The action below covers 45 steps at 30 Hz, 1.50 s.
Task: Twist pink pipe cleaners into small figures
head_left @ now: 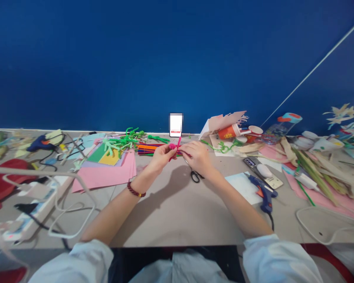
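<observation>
My left hand (164, 156) and my right hand (197, 158) meet above the table, with their fingers pinching a pink pipe cleaner (177, 148) that stands nearly upright. A small coiled pink tuft (172, 146) sits at my left fingertips. Just behind my hands lies a bundle of orange, red and blue pipe cleaners (153, 149). Black-handled scissors (195, 176) rest under my right hand. A beaded bracelet (135, 189) circles my left wrist.
Green pipe cleaners (124, 142) lie on stacked coloured paper (103, 175). Blue glue guns (264, 192) sit on both sides, with a power strip (38, 208) and white cables at left. Cups, dried leaves and paper crowd the right. A blurred phone (176, 125) stands at the back.
</observation>
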Each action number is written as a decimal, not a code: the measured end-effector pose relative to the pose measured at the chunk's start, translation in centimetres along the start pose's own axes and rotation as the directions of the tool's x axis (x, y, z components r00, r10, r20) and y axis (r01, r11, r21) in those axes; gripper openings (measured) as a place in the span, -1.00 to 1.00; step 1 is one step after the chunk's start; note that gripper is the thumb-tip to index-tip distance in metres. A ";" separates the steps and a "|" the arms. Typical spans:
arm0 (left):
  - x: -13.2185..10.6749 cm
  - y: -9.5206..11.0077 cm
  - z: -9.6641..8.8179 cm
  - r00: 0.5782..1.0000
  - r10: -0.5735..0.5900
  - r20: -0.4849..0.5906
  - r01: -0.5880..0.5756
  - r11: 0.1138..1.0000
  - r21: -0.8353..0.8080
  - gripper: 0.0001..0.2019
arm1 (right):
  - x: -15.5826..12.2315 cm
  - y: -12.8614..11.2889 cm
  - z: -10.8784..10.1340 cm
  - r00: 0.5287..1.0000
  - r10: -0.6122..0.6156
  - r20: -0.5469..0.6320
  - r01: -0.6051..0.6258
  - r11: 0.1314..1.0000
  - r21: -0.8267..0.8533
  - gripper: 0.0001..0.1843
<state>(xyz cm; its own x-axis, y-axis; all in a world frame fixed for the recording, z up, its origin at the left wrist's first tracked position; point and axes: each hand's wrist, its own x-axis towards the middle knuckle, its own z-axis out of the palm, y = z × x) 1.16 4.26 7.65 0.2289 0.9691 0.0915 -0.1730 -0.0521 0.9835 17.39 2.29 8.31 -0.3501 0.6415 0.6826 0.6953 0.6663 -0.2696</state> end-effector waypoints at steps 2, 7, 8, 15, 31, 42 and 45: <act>-0.1 0.0 0.1 1.000 0.001 -0.012 -0.002 0.999 -0.034 -0.66 | 0.0 -0.1 0.1 0.998 0.049 -0.032 -0.047 0.997 0.069 -0.78; -0.3 0.2 0.5 0.993 -0.082 -0.085 0.067 0.983 -0.169 -0.72 | 0.1 -0.7 0.3 0.965 0.251 -0.076 -0.228 0.946 0.230 -0.82; -0.2 0.2 0.5 0.992 -0.094 -0.084 0.079 0.983 -0.168 -0.73 | 0.2 -0.7 0.3 0.963 0.258 -0.079 -0.233 0.943 0.238 -0.82; 0.9 0.9 -1.7 0.973 0.219 0.079 -0.230 0.957 0.178 -0.65 | 0.2 -0.1 -0.2 0.973 0.213 -0.093 -0.195 0.965 0.176 -0.80; 0.9 0.3 -2.1 0.596 0.764 0.248 -0.686 0.323 0.652 -0.87 | 0.0 -0.9 0.3 0.950 0.282 -0.136 -0.235 0.928 0.289 -0.86; -0.1 0.6 -1.4 0.812 0.576 0.099 -0.517 0.629 0.580 -0.81 | 0.0 -1.2 1.0 0.874 0.478 -0.083 -0.389 0.792 0.471 -0.86; 0.5 1.5 -2.2 0.859 0.469 0.206 -0.504 0.704 0.501 -0.75 | 0.0 -0.6 0.9 0.880 0.474 -0.017 -0.408 0.775 0.483 -0.84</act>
<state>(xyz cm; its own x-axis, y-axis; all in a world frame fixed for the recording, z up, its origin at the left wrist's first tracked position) -1.13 5.22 8.85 0.3123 0.7585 0.5719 0.2429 -0.6458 0.7238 16.41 2.29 7.88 0.0321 0.8743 0.4843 0.3785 0.4379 -0.8155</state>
